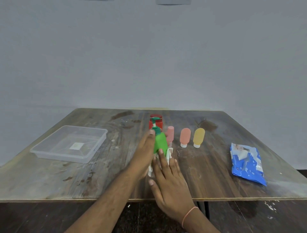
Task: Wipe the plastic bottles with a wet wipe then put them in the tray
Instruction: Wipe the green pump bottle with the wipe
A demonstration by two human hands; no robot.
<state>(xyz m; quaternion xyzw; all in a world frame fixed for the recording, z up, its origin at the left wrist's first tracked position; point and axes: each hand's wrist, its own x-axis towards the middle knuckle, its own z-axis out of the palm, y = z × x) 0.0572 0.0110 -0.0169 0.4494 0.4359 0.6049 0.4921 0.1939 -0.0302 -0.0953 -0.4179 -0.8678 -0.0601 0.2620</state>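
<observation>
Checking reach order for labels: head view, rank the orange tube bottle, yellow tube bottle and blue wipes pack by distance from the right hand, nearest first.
From the right hand:
1. Orange tube bottle, just right of the hands.
2. Yellow tube bottle, next one right.
3. Blue wipes pack, far right near the table edge.

Plain pale grey-blue wall (pixel 149 54) filled the upper half of the view, evenly lit, no hard shadows. Two small grey rectangular fittings (pixel 174 2) sat at the very top edge, cut off. Below it stood a dark wood-grain table (pixel 207 166), surface worn, with pale scuffs and dark stains, light edge band along the near side. Under the near edge, a dark speckled floor (pixel 249 217) with white flecks.
</observation>
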